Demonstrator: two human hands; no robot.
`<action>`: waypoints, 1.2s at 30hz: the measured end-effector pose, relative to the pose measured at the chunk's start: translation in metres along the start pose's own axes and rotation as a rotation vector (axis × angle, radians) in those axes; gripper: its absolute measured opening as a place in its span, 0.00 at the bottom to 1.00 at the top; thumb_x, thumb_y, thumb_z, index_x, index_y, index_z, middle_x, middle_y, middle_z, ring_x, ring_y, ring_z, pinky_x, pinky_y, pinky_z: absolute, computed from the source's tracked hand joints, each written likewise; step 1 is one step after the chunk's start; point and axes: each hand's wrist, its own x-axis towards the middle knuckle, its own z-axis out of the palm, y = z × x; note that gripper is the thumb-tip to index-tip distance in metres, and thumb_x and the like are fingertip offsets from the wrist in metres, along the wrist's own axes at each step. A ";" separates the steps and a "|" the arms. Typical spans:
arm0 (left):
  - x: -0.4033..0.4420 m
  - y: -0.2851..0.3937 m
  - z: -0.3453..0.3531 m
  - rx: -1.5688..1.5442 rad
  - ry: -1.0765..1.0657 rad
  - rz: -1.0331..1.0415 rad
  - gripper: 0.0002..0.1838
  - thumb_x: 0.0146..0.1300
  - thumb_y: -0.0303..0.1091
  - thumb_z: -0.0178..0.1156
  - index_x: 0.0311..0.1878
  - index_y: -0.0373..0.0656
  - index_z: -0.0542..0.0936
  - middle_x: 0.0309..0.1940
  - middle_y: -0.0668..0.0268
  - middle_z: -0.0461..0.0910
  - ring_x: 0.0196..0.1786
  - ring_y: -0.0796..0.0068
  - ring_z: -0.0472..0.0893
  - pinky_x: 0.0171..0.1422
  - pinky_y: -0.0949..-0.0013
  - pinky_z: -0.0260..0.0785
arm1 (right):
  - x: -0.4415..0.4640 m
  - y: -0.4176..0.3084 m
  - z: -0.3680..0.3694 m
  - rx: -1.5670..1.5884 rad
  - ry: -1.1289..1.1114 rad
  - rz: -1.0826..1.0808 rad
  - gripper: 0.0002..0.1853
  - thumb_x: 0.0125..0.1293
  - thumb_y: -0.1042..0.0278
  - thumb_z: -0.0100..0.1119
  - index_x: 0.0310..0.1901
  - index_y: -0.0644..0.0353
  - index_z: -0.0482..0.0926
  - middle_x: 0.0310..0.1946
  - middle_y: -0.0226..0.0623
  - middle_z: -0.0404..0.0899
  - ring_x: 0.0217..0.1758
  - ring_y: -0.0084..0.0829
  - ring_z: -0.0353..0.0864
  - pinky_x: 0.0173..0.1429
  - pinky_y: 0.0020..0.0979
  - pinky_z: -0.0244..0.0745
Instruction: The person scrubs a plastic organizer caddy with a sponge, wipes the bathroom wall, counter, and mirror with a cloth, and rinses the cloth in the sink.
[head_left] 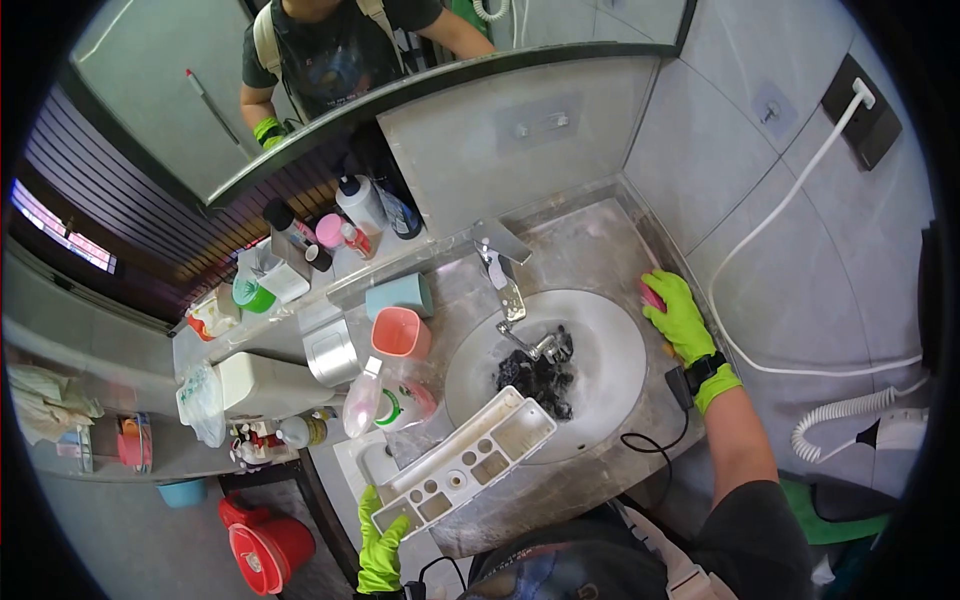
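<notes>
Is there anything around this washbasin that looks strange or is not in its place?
Yes: a dark, ragged mass lies in the white basin, below the faucet. It contrasts sharply with the pale bowl, so it looks odd; I cannot tell what it is.

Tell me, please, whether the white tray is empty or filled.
Empty: the white tray in the left hand shows no items in its openings.

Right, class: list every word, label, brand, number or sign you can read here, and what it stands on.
None can be read with certainty.
Pink bottle with a green-marked label: lettering too blurred.
Dark blue bottle: label markings too small.
Dark shirt reflected in the mirror: print blurred.
Red bucket: pale mark, too small to read.
</notes>
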 end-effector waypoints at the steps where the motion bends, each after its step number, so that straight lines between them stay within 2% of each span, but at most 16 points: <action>1: -0.001 0.004 0.002 -0.014 -0.003 -0.020 0.46 0.58 0.19 0.65 0.79 0.49 0.56 0.67 0.61 0.70 0.65 0.65 0.74 0.70 0.64 0.67 | 0.018 -0.006 0.005 0.035 0.066 -0.022 0.33 0.54 0.75 0.70 0.65 0.57 0.76 0.67 0.47 0.71 0.69 0.49 0.69 0.73 0.42 0.65; 6: 0.001 0.005 0.000 0.013 -0.035 -0.050 0.47 0.54 0.19 0.64 0.78 0.47 0.58 0.66 0.61 0.71 0.64 0.65 0.75 0.69 0.63 0.69 | 0.131 -0.054 0.044 0.121 0.392 -0.081 0.27 0.60 0.70 0.70 0.62 0.60 0.77 0.63 0.51 0.73 0.63 0.47 0.75 0.68 0.41 0.70; 8: 0.005 0.010 0.012 0.044 0.006 -0.028 0.41 0.53 0.21 0.66 0.73 0.45 0.66 0.61 0.63 0.76 0.59 0.68 0.78 0.65 0.67 0.71 | 0.168 -0.025 0.092 0.458 0.444 0.159 0.27 0.62 0.68 0.70 0.63 0.59 0.76 0.58 0.47 0.75 0.58 0.41 0.77 0.61 0.39 0.74; 10: 0.009 0.012 0.016 0.059 0.017 -0.069 0.40 0.53 0.21 0.66 0.72 0.45 0.66 0.61 0.63 0.76 0.59 0.68 0.78 0.64 0.67 0.71 | 0.182 -0.051 0.113 0.880 0.524 0.254 0.30 0.65 0.66 0.68 0.68 0.58 0.70 0.51 0.36 0.74 0.48 0.30 0.76 0.47 0.32 0.78; 11: 0.012 0.014 0.019 0.074 0.021 -0.096 0.40 0.53 0.21 0.66 0.72 0.45 0.67 0.60 0.63 0.76 0.59 0.68 0.78 0.64 0.67 0.71 | 0.180 -0.082 0.115 0.821 0.483 0.281 0.33 0.66 0.65 0.68 0.70 0.57 0.65 0.50 0.34 0.73 0.46 0.25 0.74 0.40 0.28 0.78; 12: 0.014 0.015 0.021 0.079 0.025 -0.116 0.40 0.53 0.21 0.66 0.72 0.45 0.67 0.60 0.63 0.76 0.59 0.68 0.78 0.64 0.67 0.71 | 0.179 -0.095 0.137 0.997 0.410 0.400 0.34 0.64 0.66 0.71 0.69 0.58 0.65 0.53 0.39 0.73 0.51 0.31 0.76 0.50 0.32 0.78; 14: 0.020 0.017 0.026 0.095 0.030 -0.150 0.39 0.53 0.21 0.66 0.72 0.44 0.67 0.60 0.63 0.77 0.58 0.69 0.78 0.64 0.68 0.71 | 0.164 -0.084 0.184 0.402 0.404 -0.142 0.37 0.57 0.69 0.75 0.66 0.62 0.67 0.64 0.50 0.69 0.67 0.48 0.70 0.73 0.43 0.63; 17: 0.026 0.018 0.032 0.110 0.034 -0.191 0.38 0.53 0.21 0.66 0.71 0.44 0.68 0.59 0.63 0.77 0.58 0.69 0.78 0.63 0.68 0.72 | 0.180 -0.044 0.162 0.477 0.412 0.034 0.34 0.59 0.72 0.71 0.66 0.62 0.67 0.63 0.50 0.70 0.68 0.47 0.70 0.73 0.41 0.63; 19: 0.028 0.018 0.033 0.117 0.032 -0.207 0.38 0.53 0.21 0.66 0.71 0.44 0.68 0.59 0.64 0.77 0.57 0.69 0.79 0.63 0.68 0.72 | 0.190 -0.021 0.118 0.753 0.425 0.353 0.29 0.66 0.74 0.63 0.68 0.60 0.65 0.60 0.44 0.71 0.57 0.36 0.75 0.58 0.33 0.75; 20: 0.030 0.018 0.034 0.122 0.029 -0.213 0.38 0.53 0.21 0.66 0.70 0.44 0.69 0.58 0.64 0.78 0.57 0.69 0.79 0.63 0.68 0.72 | 0.199 -0.001 0.125 0.724 0.485 0.330 0.30 0.66 0.74 0.63 0.68 0.60 0.64 0.58 0.42 0.71 0.52 0.34 0.75 0.52 0.31 0.77; 22: 0.031 0.017 0.033 0.131 0.020 -0.226 0.37 0.53 0.22 0.66 0.70 0.44 0.69 0.58 0.64 0.78 0.57 0.70 0.79 0.62 0.69 0.72 | 0.187 -0.033 0.103 0.650 0.425 0.302 0.31 0.65 0.72 0.66 0.68 0.60 0.65 0.60 0.44 0.71 0.55 0.36 0.76 0.56 0.34 0.76; 24: 0.031 0.015 0.033 0.131 0.007 -0.231 0.37 0.53 0.22 0.66 0.69 0.44 0.69 0.57 0.64 0.78 0.56 0.70 0.79 0.62 0.69 0.72 | 0.180 -0.019 0.144 0.236 0.295 -0.125 0.33 0.60 0.63 0.71 0.65 0.60 0.68 0.58 0.53 0.75 0.60 0.53 0.76 0.65 0.46 0.71; 26: 0.028 0.014 0.030 0.142 -0.005 -0.233 0.36 0.54 0.22 0.66 0.69 0.44 0.70 0.57 0.64 0.78 0.56 0.70 0.79 0.62 0.69 0.72 | 0.175 -0.063 0.108 0.174 -0.021 0.035 0.34 0.61 0.56 0.70 0.66 0.56 0.69 0.57 0.54 0.75 0.62 0.56 0.74 0.66 0.47 0.70; 29: 0.025 0.013 0.024 0.153 -0.032 -0.223 0.36 0.54 0.22 0.66 0.68 0.44 0.70 0.56 0.65 0.79 0.55 0.70 0.79 0.61 0.70 0.72 | 0.169 -0.046 0.075 0.157 0.002 -0.090 0.34 0.61 0.54 0.69 0.67 0.55 0.70 0.63 0.54 0.72 0.65 0.53 0.71 0.69 0.46 0.66; 32: 0.025 0.012 0.013 0.165 -0.063 -0.217 0.35 0.54 0.22 0.66 0.68 0.43 0.71 0.56 0.65 0.79 0.55 0.71 0.80 0.60 0.70 0.72 | 0.128 -0.032 0.023 0.022 -0.133 0.096 0.32 0.59 0.56 0.69 0.66 0.50 0.75 0.66 0.53 0.70 0.68 0.54 0.69 0.72 0.46 0.63; 36: 0.021 0.011 -0.001 0.164 -0.089 -0.219 0.34 0.54 0.22 0.66 0.67 0.43 0.72 0.55 0.65 0.80 0.54 0.71 0.80 0.60 0.70 0.72 | 0.063 -0.012 0.003 -0.053 -0.161 0.076 0.30 0.55 0.63 0.71 0.63 0.48 0.78 0.70 0.49 0.68 0.69 0.53 0.68 0.73 0.44 0.64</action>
